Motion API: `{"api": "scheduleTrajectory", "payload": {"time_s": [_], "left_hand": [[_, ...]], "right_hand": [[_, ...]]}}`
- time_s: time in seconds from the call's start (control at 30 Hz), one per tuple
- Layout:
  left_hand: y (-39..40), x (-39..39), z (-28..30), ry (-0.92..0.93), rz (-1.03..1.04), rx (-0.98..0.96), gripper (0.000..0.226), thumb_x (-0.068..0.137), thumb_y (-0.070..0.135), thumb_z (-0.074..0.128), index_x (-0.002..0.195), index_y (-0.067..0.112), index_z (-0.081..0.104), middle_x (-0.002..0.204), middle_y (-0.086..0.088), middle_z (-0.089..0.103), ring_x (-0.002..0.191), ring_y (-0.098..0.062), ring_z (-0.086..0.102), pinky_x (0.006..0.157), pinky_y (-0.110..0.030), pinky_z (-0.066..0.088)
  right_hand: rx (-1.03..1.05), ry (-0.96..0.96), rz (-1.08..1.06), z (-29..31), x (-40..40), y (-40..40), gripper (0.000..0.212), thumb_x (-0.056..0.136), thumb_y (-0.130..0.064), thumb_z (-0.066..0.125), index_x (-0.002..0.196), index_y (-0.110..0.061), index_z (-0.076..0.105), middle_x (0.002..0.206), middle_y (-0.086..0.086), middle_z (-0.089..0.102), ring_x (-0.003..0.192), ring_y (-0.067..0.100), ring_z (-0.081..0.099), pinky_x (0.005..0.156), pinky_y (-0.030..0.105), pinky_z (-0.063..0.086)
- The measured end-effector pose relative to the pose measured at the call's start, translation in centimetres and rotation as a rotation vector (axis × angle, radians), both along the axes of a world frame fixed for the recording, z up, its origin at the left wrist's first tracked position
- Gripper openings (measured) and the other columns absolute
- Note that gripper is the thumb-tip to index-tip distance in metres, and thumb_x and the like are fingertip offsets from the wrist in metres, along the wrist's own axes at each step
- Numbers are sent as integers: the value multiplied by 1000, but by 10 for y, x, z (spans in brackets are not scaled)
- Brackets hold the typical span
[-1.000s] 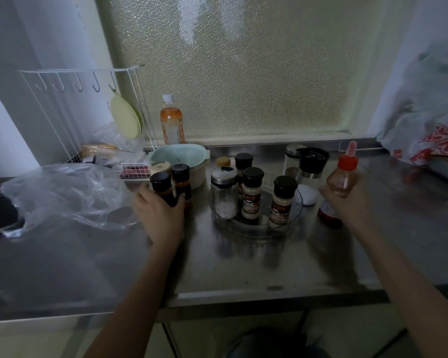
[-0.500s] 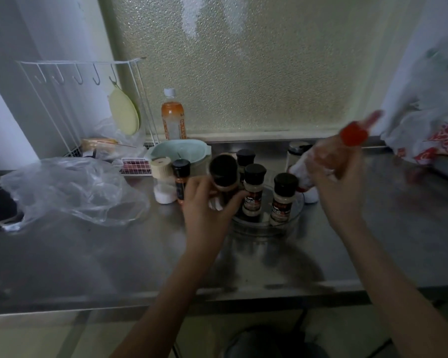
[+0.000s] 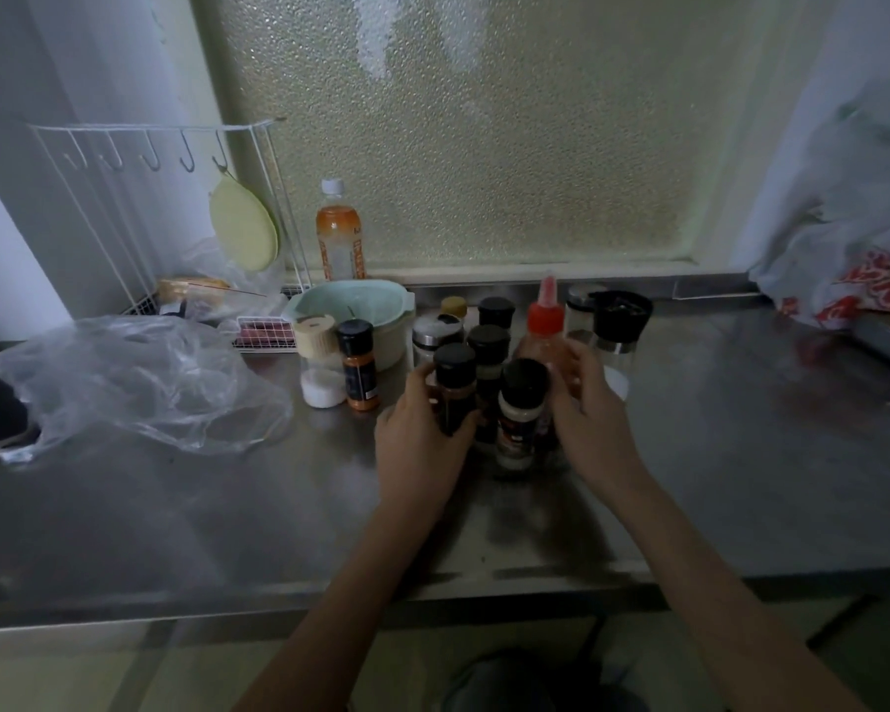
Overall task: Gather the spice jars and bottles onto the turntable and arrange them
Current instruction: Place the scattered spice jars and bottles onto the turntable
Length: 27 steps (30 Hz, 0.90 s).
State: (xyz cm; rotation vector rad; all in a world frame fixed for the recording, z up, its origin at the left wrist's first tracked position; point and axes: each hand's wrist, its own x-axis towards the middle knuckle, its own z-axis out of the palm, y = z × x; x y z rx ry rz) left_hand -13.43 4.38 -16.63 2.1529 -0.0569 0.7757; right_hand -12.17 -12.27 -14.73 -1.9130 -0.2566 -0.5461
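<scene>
Gripping a dark spice jar (image 3: 454, 388) in closed fingers, the left hand (image 3: 417, 444) flanks the right hand (image 3: 587, 418), clamped on the red-capped bottle (image 3: 545, 341) above the desk (image 3: 176, 506).

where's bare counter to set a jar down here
Bare steel lies along the front edge of the counter, below the plastic bag, and right of the black-lidded glass jar. It is crowded where left hand and right hand hold bottles.
</scene>
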Motion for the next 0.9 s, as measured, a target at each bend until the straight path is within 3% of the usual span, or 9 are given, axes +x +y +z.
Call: {"api": "scheduleTrajectory", "payload": {"time_s": [0.07,0.13,0.23,0.33,0.4,0.47,0.57,0.73,0.9], "left_hand": [[1,-1,0,-1,1,3,51,76,20,72,121,14,47,109,-2,67,102,-24,62,90,-49,48],[3,-1,-3,5,-29,-21,48,77,12,69,120,10,48,113,-8,65,107,-28,59,92,-44,47],[14,-2,-1,-34,0,-120,44,80,7,64,121,6,50,118,-12,59,112,-28,53,95,-40,44],[33,8,9,-146,170,-136,46,79,1,59,123,2,48,121,-19,52,112,-34,50,95,-38,43],[46,17,14,-171,305,-95,57,73,-3,59,128,-3,42,128,-26,43,119,-39,42,101,-40,35],[57,26,13,-135,371,-86,65,72,-1,61,133,-5,37,134,-29,36,124,-41,36,105,-44,32],[68,38,6,-54,376,-115,66,73,5,66,132,-4,37,133,-29,36,123,-41,35,104,-46,32],[64,47,-5,9,360,-76,53,76,21,73,114,-4,45,117,-27,43,109,-39,46,86,-41,39],[65,55,-10,150,420,137,40,86,34,62,106,3,50,105,-22,59,96,-38,57,72,-44,46]], "right_hand": [[-23,6,-19,1,-2,4,29,95,-39,44,123,-30,43,101,-25,52,87,-24,50,71,3,40],[-7,-27,-97,2,-3,1,34,96,-35,44,127,-20,45,106,-15,53,87,-19,51,70,-1,39],[61,-151,-329,14,0,-19,34,94,-27,51,126,-15,45,113,-6,53,96,5,55,74,0,40],[60,-55,-445,23,19,-47,58,87,-24,63,136,-8,35,132,6,48,118,21,48,98,35,46],[28,119,-423,21,36,-58,75,82,-24,69,142,-7,27,142,16,41,128,29,42,106,45,38],[59,223,-368,14,49,-60,77,79,-25,73,140,-7,29,140,18,45,125,32,46,103,44,40],[33,213,-362,-1,61,-61,65,77,-26,74,129,-6,41,126,17,57,112,33,56,94,47,47],[-22,196,-416,-16,72,-66,53,75,-23,77,115,0,51,116,24,61,105,37,58,84,37,44],[-97,105,-491,-13,61,-67,47,71,-29,79,104,-4,58,106,21,66,96,35,61,76,35,45]]}}
